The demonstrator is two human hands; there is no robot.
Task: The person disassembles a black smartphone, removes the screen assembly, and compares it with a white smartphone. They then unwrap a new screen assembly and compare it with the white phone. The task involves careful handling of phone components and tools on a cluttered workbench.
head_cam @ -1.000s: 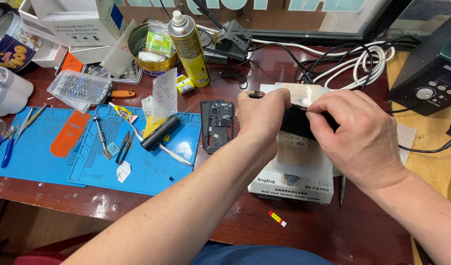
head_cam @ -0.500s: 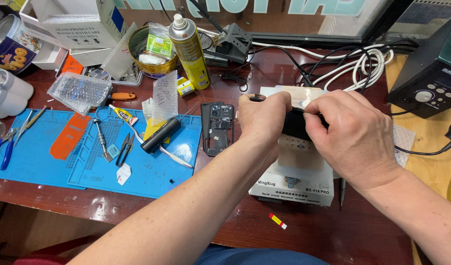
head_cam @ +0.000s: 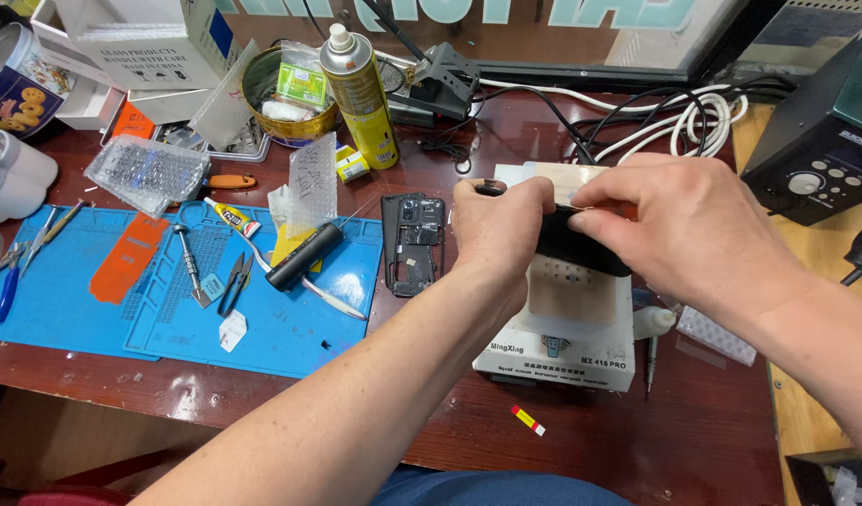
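Left hand (head_cam: 499, 223) and right hand (head_cam: 679, 230) both grip, apparently, a black phone (head_cam: 581, 248) between them

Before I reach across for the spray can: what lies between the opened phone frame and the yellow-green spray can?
In the head view, between the phone frame and the spray can lies mostly bare red-brown tabletop; a small yellow box sits just left of that line.

Dark red-brown wooden table (head_cam: 693, 440) — bears blue work mat (head_cam: 290, 328), white heating-plate machine (head_cam: 567, 328), spray can (head_cam: 359, 94).
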